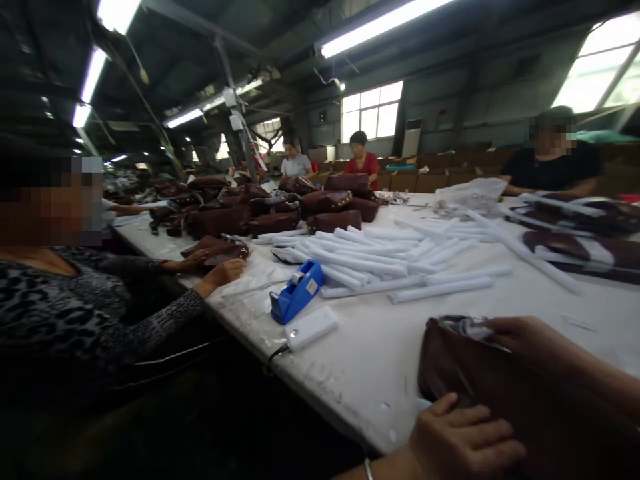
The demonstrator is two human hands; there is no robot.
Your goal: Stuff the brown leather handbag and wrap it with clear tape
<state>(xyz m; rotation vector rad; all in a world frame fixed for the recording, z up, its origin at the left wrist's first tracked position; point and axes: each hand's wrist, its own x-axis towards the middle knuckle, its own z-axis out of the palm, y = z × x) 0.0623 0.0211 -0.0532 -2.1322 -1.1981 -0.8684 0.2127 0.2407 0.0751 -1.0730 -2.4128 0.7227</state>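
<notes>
A dark brown leather-like bag [465, 373] lies at the table's near right edge, partly cut off by the frame. My left hand [465, 433] rests on its near side, fingers spread over the surface and holding nothing, a bracelet at the wrist. At the bag's top edge my right hand [525, 340] is closed, its fingertips over the rim beside a pale, shiny strip [473, 328]. What lies under those fingertips is blurred. Left of the bag are a blue tape dispenser [297, 292] and a white box-like device [313, 328] with a black cord.
White wrapped rolls [370, 257] are heaped mid-table. Behind them several brown bags [277, 210] are piled; more bags [585, 253] lie at right. A person in a patterned sleeve [170, 317] handles a brown bag [220, 250] at left. Other people sit across the white table [360, 373].
</notes>
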